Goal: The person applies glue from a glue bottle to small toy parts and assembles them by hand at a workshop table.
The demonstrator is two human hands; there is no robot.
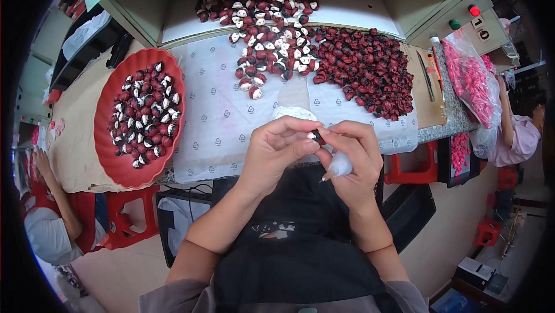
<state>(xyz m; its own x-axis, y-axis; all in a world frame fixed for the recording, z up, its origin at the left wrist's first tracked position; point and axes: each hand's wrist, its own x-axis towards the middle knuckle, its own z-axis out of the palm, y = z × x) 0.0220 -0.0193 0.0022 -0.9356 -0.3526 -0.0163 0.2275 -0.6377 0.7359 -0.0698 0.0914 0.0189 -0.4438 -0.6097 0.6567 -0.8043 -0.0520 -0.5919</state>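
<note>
In front of my chest my two hands meet. My left hand [272, 154] is closed, its thumb and fingertips pinching a small black-and-white piece [314, 136], partly hidden by the fingers. My right hand [356, 162] has its thumb and index finger at the same piece. Tucked in that hand is a small whitish squeeze bottle [341, 165], its thin tip pointing down and left. Just beyond the hands lies a crumpled white cloth or paper [293, 112]. Further off, a heap of small red, black and white pieces [277, 47] spreads out of a box-like booth.
A red scalloped tray [104, 117] of similar pieces stands left. At right lie a pile of dark red-and-black pieces [364, 73], a tweezer-like tool [426, 76] and a bag of pink pieces [471, 81]. White printed paper [199, 122] covers the table. People sit at both sides.
</note>
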